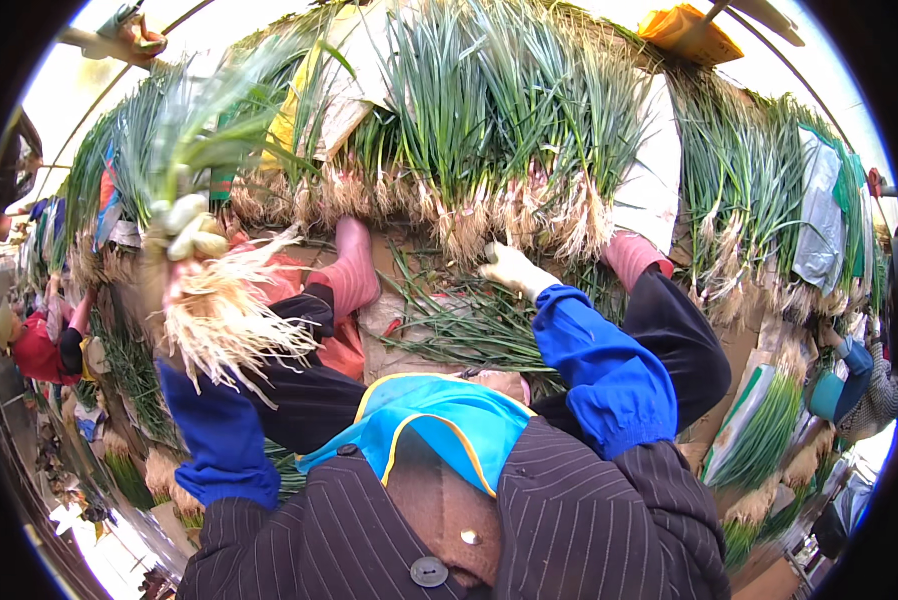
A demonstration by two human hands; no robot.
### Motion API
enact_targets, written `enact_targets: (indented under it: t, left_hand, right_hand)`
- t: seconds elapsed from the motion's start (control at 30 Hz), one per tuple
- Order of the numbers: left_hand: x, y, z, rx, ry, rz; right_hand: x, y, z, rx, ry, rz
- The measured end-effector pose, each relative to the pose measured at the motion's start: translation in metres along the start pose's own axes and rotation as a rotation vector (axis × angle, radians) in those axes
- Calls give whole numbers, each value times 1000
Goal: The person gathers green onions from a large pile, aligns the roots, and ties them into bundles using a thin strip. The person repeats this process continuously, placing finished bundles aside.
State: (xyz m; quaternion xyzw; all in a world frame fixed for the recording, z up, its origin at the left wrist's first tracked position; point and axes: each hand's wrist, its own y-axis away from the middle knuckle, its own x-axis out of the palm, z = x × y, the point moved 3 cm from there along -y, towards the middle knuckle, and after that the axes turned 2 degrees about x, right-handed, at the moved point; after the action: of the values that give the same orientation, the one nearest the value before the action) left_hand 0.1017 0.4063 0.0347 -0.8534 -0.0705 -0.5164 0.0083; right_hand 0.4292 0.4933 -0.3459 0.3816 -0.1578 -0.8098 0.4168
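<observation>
My left hand [190, 229], in a pale glove and blue sleeve, grips a bunch of green allium plants, garlic or onion by their look. Its long pale roots [231, 307] hang towards me; its leaves [216, 127] point away and are blurred. My right hand [518, 271], in a whitish glove, is low at the root ends of a broad row of similar plants [486, 105]. Its fingertips are close to the roots [467, 229]; whether they pinch any is unclear. Loose green leaves [471, 322] lie between my legs on brown sheeting.
My pink boots [355, 262] flank the loose leaves. More plants [741, 195] stand to the right, with a white sheet [650, 165] between. Laid bundles [768, 420] lie lower right. Co-workers are at the far left [40, 341] and far right [858, 382]. A yellow-orange bag [689, 34] is beyond the row.
</observation>
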Motion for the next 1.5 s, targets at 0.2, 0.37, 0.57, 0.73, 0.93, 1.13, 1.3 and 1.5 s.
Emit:
enact_targets:
  t: [0.2, 0.37, 0.57, 0.73, 0.93, 1.13, 1.3, 1.5]
  left_hand:
    - [-61, -76, 8, 63, -411, -165]
    - [-177, -108, 109, -85, -201, -376]
    - [-245, -82, 150, -218, -103, -569]
    - [-236, -85, 147, -113, 157, -461]
    - [-192, -72, 162, -212, 328, -145]
    - [-153, -41, 175, -45, 598, -182]
    - [-144, -42, 171, 2, 534, -7]
    - [-199, -41, 209, -202, 275, -530]
  right_hand:
    - [-39, -92, 100, 352, -170, -573]
    - [-30, -118, 101, 508, -143, -553]
    - [-95, -98, 58, 146, -693, -372]
    - [-187, 1, 79, -93, -1584, 230]
    - [-226, 0, 35, 211, -673, -247]
    - [-262, 34, -51, 209, 261, -882]
    - [-236, 58, -16, 61, 86, -821]
    - [-109, 0, 54, 87, 118, -387]
